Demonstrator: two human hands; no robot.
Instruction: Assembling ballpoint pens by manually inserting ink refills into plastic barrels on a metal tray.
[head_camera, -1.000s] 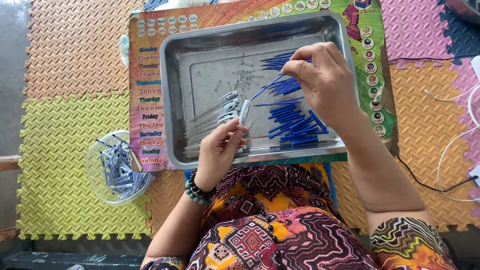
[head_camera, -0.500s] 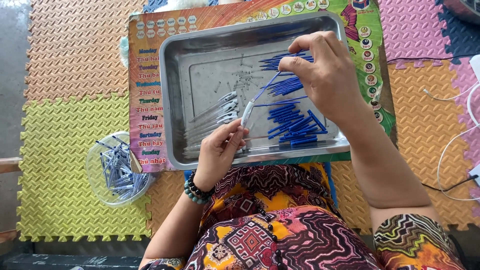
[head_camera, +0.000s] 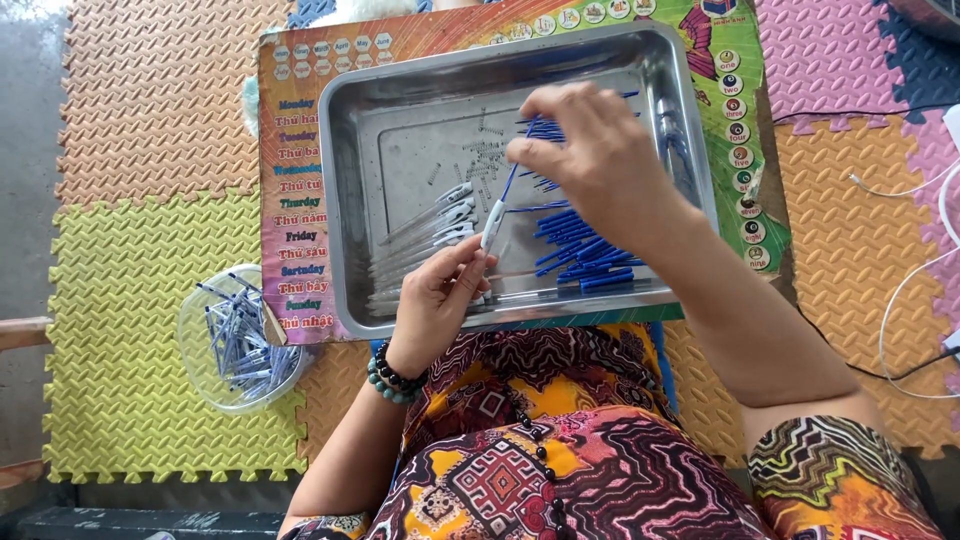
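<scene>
A steel tray (head_camera: 400, 90) lies on a colourful printed board. Inside it are a row of clear pen barrels (head_camera: 415, 245) at the left, a heap of blue refills (head_camera: 585, 262) at the right and several small springs (head_camera: 482, 148) in the middle. My left hand (head_camera: 435, 300) grips a clear pen barrel (head_camera: 492, 228) near the tray's front edge. My right hand (head_camera: 600, 160) pinches a blue refill (head_camera: 512, 182) whose lower end meets the barrel's top.
A clear round plastic bowl (head_camera: 240, 335) with several finished pens sits on the yellow foam mat at the left. The printed board (head_camera: 295, 215) lies under the tray. White cables (head_camera: 915, 290) run over the orange mat at the right.
My right hand has moved left over the tray's middle, bringing the blue refill more upright above the barrel. The left hand has stayed near the front edge with the barrel.
</scene>
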